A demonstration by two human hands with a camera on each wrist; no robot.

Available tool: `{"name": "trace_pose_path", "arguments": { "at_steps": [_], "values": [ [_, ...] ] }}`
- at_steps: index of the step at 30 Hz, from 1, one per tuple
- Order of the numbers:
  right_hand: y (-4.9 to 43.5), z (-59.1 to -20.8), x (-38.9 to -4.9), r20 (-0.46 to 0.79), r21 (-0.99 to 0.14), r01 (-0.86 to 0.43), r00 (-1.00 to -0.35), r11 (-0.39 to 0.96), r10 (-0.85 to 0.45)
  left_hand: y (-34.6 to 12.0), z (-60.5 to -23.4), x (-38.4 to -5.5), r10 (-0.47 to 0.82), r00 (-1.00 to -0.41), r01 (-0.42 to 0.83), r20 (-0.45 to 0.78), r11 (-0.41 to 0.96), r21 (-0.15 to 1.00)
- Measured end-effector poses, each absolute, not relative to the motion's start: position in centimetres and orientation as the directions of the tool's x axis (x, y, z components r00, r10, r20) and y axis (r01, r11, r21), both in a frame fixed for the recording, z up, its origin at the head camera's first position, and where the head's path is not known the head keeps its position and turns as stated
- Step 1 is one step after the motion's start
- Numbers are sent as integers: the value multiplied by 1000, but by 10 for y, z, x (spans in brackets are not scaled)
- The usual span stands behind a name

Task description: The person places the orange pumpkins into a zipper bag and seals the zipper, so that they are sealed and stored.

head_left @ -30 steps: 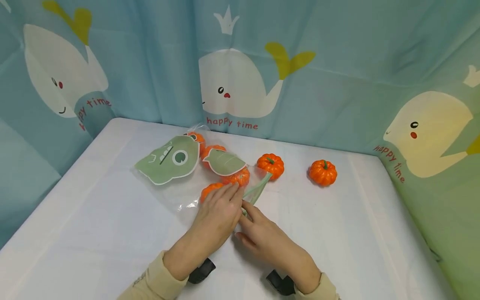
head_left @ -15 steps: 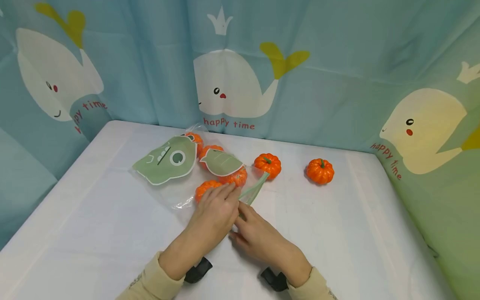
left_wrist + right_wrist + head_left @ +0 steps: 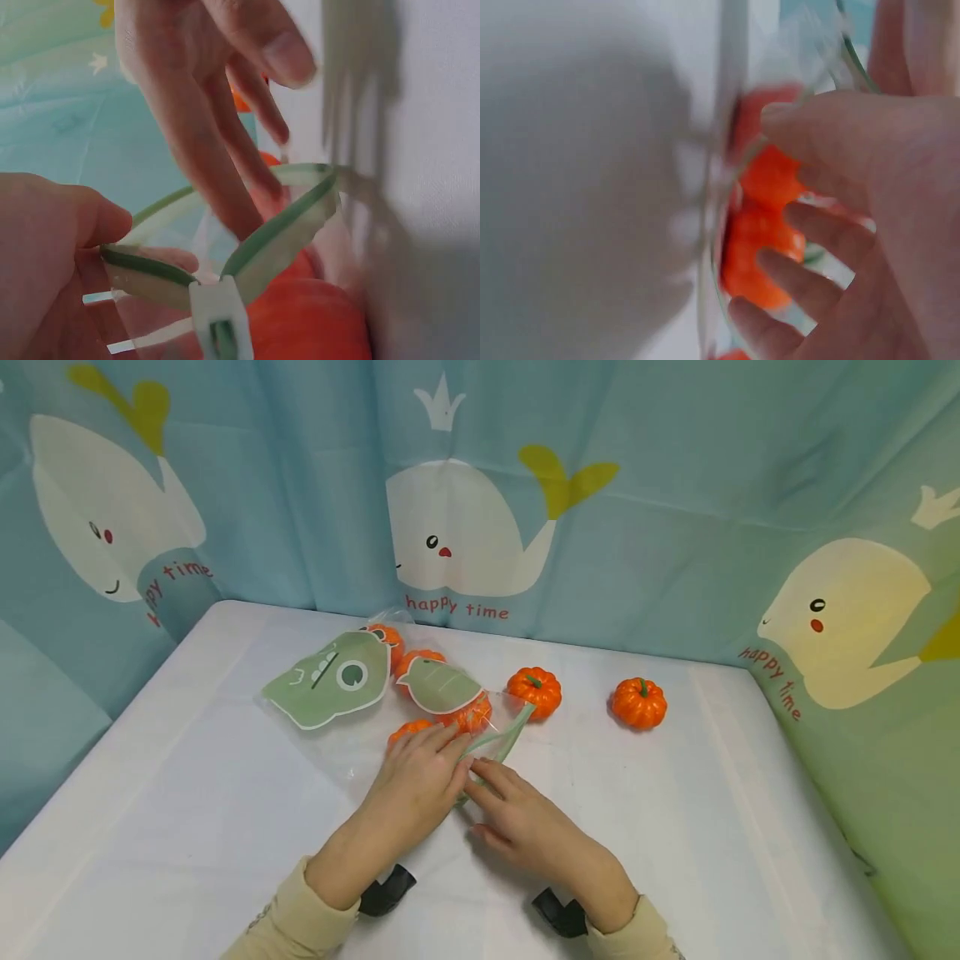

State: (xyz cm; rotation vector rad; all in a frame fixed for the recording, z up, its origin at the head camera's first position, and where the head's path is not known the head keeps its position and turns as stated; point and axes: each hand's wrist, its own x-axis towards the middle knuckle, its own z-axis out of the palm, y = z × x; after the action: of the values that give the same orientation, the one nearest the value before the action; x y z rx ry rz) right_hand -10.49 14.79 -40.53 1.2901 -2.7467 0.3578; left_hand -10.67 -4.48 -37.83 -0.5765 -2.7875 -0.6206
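**Clear plastic bag with a green printed creature (image 3: 326,681), mouth agape**

The bag lies on the white table (image 3: 660,852), its body stretching left and away from its mouth, which is edged by a narrow green strip (image 3: 517,727) slanting from near the hands toward the far right. The left hand (image 3: 420,777) rests over the bag; in its wrist view, thumb and fingers appear to pinch the upper lip, raised off the lower, near a white slider (image 3: 206,300). The right hand (image 3: 528,814) stands outside the mouth — fingers apart, gripping nothing, tips directed left at the opening; whether they are inside cannot be told. Four shiny orange ribbed pumpkins (image 3: 470,714) show within. The governing relation: two loose ones lie ahead and to the right of the fingers. The nearer pumpkin (image 3: 534,693) is just beside the strip's far end; the farther pumpkin (image 3: 639,703) is well apart — closer to the right hand than the left.
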Motion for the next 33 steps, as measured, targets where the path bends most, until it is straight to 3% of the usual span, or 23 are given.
{"name": "trace_pose_path", "arguments": {
  "at_steps": [3, 6, 12, 18, 25, 33],
  "values": [
    [140, -408, -103, 188, -99, -822, -569, 561, -800, -45, -376, -107, 333, -895, 427, 295, 831, 358],
    [136, -410, -100, 205, -43, -839, -539, 543, -817, -48, -375, -109, 338, -895, 433, 292, 816, 383],
    [134, -411, -97, 185, -53, -818, -571, 572, -800, -67, -370, -115, 392, -903, 427, 178, 762, 486],
    [135, -409, -99, 121, -106, -793, -609, 599, -784, -97, -368, -117, 431, -899, 411, 79, 767, 493],
    [135, -409, -100, 139, -83, -792, -610, 604, -780, -106, -394, -103, 436, -893, 439, 114, 784, 439],
    [134, -412, -100, 153, -88, -794, -607, 601, -779, -98, -403, -101, 377, -919, 387, 112, 816, 430]
  ]
}}
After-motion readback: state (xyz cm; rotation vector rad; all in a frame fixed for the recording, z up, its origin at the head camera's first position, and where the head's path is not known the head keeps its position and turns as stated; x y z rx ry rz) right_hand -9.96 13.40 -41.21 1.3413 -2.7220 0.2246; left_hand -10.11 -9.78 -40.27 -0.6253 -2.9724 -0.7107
